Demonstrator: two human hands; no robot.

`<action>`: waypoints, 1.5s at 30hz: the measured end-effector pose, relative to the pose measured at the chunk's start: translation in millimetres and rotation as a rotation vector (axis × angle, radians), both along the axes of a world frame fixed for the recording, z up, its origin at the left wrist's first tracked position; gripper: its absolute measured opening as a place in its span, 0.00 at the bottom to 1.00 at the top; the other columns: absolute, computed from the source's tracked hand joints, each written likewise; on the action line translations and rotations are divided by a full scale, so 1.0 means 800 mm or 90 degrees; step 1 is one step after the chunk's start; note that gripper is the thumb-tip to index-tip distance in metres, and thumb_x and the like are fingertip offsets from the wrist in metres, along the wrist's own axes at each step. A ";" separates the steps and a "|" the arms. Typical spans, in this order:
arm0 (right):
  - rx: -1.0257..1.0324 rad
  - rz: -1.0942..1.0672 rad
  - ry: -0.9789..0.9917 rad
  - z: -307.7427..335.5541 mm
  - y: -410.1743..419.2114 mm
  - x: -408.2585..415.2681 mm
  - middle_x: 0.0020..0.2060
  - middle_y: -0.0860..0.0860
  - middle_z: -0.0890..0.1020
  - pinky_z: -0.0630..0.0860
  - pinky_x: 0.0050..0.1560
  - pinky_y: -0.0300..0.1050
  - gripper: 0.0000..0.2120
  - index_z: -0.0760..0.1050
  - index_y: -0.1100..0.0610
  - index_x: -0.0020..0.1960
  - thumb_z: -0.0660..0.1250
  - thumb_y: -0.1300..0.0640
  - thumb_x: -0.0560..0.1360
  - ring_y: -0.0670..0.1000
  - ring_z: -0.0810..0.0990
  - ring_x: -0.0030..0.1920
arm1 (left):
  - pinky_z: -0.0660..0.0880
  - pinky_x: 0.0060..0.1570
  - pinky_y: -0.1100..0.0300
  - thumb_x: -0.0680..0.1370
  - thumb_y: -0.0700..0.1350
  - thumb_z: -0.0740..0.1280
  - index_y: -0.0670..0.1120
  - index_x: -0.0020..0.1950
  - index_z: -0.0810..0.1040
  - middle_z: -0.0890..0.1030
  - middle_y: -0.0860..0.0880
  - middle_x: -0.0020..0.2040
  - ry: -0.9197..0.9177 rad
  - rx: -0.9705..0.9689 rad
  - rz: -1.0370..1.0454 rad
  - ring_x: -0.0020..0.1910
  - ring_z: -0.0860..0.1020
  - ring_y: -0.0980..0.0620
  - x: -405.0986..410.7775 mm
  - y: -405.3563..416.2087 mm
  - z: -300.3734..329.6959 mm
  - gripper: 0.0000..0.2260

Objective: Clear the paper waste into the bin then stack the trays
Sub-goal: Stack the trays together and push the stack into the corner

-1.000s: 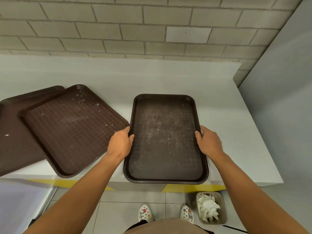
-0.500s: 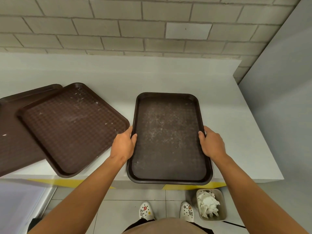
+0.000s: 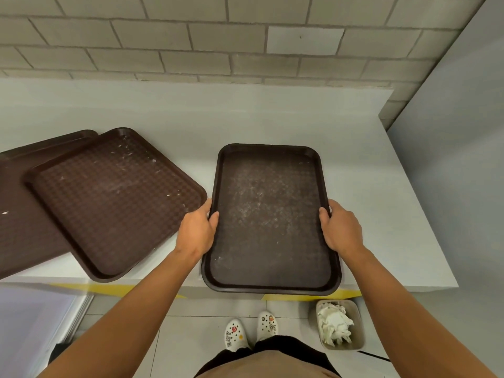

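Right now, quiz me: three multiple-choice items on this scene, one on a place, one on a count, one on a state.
1. Where is the bin?
A. on the counter
B. on the floor, right of the shoes
C. on a tray

2. How many trays show?
A. two
B. three
C. five

3. How is the right tray held?
A. by both hands
B. by one hand
C. untouched

Key: 1 B, it stands on tiles beside the shoes; 2 B, one held, two overlapping at left; 3 A, the left hand and right hand grip its long edges.
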State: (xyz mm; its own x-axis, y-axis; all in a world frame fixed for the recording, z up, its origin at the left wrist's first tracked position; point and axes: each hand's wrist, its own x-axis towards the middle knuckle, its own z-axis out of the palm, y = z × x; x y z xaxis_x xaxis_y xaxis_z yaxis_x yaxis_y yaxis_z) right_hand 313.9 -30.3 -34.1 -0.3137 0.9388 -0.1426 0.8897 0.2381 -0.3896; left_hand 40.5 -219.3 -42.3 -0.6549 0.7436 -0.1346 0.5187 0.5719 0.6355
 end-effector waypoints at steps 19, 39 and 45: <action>-0.013 0.207 0.154 0.053 -0.014 -0.046 0.64 0.47 0.77 0.76 0.60 0.42 0.16 0.75 0.49 0.69 0.65 0.49 0.81 0.47 0.78 0.58 | 0.76 0.47 0.67 0.79 0.48 0.69 0.49 0.63 0.80 0.82 0.55 0.39 -0.024 0.090 0.080 0.40 0.81 0.58 -0.022 -0.089 0.052 0.13; -0.054 0.389 0.176 0.041 -0.090 -0.353 0.62 0.46 0.78 0.71 0.61 0.39 0.16 0.75 0.50 0.69 0.64 0.51 0.82 0.44 0.75 0.59 | 0.73 0.58 0.56 0.77 0.44 0.68 0.46 0.70 0.69 0.69 0.45 0.67 0.073 0.079 0.410 0.52 0.76 0.49 -0.234 -0.226 0.056 0.22; -0.044 0.389 0.099 0.013 -0.102 -0.420 0.66 0.49 0.75 0.74 0.63 0.45 0.19 0.72 0.50 0.72 0.62 0.48 0.82 0.50 0.77 0.62 | 0.76 0.55 0.49 0.77 0.48 0.69 0.44 0.68 0.70 0.75 0.42 0.60 0.025 0.021 0.401 0.54 0.78 0.43 -0.257 -0.239 0.039 0.22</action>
